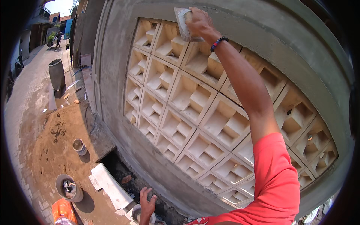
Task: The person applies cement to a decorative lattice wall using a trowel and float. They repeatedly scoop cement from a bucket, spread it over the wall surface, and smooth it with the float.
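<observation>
My right hand (201, 24), with a beaded bracelet at the wrist, is raised high and closed round the handle of a plastering trowel (181, 21). The trowel's flat, mortar-smeared blade lies at the upper edge of a panel of cream ventilation blocks (192, 98), where they meet the grey rendered wall (240, 18). Whether the blade presses on the wall is hard to see. Low in the picture, my left hand (147, 203) is empty, its fingers apart and slightly bent. It hangs just above a small pale bucket (136, 214), partly hidden by the hand.
A dark trench (119, 168) runs along the wall's foot, beside a pale slab (110, 186). To the left are a sand heap (54, 144), a small bucket (79, 146), a larger bucket with tools (69, 187) and a tall drum (57, 74). A person (58, 39) is far down the lane.
</observation>
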Demonstrator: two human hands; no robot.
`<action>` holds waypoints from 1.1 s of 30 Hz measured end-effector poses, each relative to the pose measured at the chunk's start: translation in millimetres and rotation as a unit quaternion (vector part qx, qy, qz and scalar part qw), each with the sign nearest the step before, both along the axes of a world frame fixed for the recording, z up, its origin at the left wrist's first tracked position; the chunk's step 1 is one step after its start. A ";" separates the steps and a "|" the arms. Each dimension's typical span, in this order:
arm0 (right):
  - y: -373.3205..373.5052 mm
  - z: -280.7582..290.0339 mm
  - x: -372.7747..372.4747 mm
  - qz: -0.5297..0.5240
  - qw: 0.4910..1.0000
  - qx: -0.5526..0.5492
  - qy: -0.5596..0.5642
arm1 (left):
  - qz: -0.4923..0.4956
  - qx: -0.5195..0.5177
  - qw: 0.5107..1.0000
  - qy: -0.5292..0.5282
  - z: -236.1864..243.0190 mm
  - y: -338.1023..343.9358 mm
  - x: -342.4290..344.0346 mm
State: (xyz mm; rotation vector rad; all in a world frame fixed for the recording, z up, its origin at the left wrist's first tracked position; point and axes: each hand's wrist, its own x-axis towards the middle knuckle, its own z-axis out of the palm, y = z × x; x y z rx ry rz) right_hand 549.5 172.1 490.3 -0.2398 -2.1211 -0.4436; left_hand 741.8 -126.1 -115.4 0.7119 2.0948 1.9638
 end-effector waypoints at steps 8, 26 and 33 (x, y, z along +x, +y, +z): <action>-27.9 85.2 129.4 -0.034 0.975 0.180 -0.127 | -0.029 -0.008 1.000 0.005 -2.4 5.8 2.6; 3.7 116.8 180.7 -0.189 0.874 0.184 -0.407 | -0.117 0.008 0.993 -0.001 4.0 49.5 35.3; -8.1 100.9 281.6 -0.211 0.857 0.221 -0.415 | -0.167 0.023 0.984 0.049 16.0 78.7 38.7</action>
